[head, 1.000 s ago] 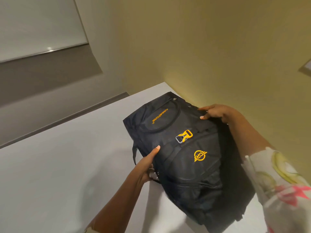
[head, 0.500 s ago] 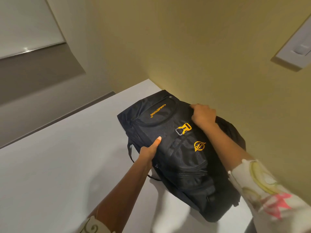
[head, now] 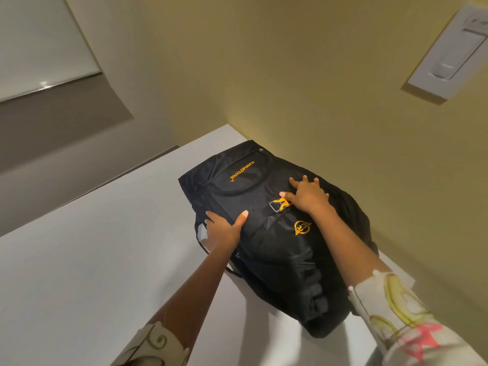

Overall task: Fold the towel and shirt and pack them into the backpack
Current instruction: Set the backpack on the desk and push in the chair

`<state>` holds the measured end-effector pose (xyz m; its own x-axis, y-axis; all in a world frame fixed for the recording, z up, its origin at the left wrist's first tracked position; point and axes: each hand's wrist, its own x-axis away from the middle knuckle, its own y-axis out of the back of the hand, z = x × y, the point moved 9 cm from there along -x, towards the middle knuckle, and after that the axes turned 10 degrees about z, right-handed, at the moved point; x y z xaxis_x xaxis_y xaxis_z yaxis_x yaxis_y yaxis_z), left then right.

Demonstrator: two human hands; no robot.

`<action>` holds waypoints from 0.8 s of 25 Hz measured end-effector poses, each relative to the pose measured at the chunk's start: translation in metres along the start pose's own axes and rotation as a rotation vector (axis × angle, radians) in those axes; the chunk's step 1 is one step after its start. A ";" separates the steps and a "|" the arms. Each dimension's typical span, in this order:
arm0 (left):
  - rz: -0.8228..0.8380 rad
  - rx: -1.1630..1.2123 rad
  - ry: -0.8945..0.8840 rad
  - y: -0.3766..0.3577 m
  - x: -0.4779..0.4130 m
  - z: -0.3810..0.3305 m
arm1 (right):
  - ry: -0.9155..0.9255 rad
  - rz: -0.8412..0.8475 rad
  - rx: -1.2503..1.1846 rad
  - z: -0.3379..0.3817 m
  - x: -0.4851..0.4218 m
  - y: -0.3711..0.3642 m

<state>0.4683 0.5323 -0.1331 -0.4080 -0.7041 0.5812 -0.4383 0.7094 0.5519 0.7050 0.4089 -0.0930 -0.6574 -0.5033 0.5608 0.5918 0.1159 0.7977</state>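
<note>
1. The black backpack (head: 280, 249) lies front face up on the white desk (head: 92, 260), its far end close to the yellow wall (head: 290, 75). Its right flank sinks into shadow, and its inside cannot be seen.
2. The left hand (head: 224, 229) grasps the backpack's left edge, thumb on top, fingers partly hidden round the side.
3. The right hand (head: 307, 195) lies released, fingers spread flat on top, covering part of the yellow buckle (head: 277, 205).
4. The frame's edge cuts off the white wall plate (head: 449, 56).

White table (head: 79, 260) ran up to yellow wall (head: 290, 75) at far edge. White switch plate (head: 449, 54) on wall, upper right. Pale panel (head: 39, 40) upper left.
</note>
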 end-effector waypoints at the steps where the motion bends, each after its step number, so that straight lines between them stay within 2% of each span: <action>1: -0.078 -0.190 -0.059 0.007 0.004 -0.010 | 0.007 -0.003 -0.004 -0.001 0.001 -0.001; 4: -0.195 -0.534 -0.253 0.010 0.014 -0.040 | 0.022 -0.042 0.008 0.003 0.011 -0.002; 8: -0.179 -0.769 -0.403 -0.005 0.036 -0.053 | 0.072 -0.098 0.055 -0.001 0.035 -0.012; 16: -0.040 -0.914 -0.579 -0.045 0.110 -0.057 | 0.077 -0.149 0.062 -0.040 0.116 -0.042; 20: -0.015 -0.969 -0.644 -0.063 0.156 -0.057 | 0.105 -0.195 0.152 -0.048 0.166 -0.051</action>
<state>0.4785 0.3798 -0.0432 -0.8614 -0.4001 0.3128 0.2359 0.2302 0.9441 0.5883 0.2780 -0.0512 -0.6957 -0.6136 0.3734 0.3763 0.1314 0.9171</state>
